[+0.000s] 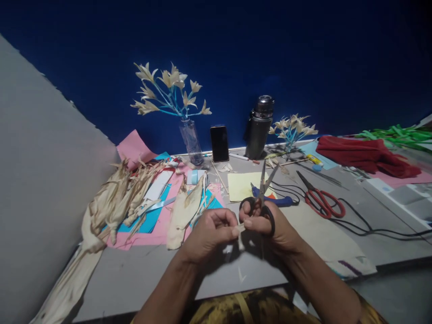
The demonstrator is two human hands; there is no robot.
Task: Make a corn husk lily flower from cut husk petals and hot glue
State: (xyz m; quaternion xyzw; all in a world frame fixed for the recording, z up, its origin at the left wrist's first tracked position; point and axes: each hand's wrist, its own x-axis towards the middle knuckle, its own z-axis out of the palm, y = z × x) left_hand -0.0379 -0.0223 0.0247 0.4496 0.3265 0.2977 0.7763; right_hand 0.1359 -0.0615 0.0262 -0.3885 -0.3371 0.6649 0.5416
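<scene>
My left hand (216, 231) pinches one end of a small pale strip of corn husk (240, 228) just above the table's front part. Around the handles of black-handled scissors (262, 186) my right hand (266, 225) is closed, its thumb and fingertip also touching the strip. The scissor blades point up and away, slightly apart, and do not touch the strip. Below the hands a thin pale scrap (241, 274) lies on the table. Blue-handled pliers (276, 199) rest just beyond my right hand, partly over a yellow paper (238, 185).
Dried corn husks (118, 198) and coloured papers (158, 225) cover the left. At the back stand a vase of husk flowers (191, 139), a phone (219, 143) and a flask (259, 128). Red-handled scissors (324, 202), a black cord (357, 229) and a red cloth (364, 155) lie to the right.
</scene>
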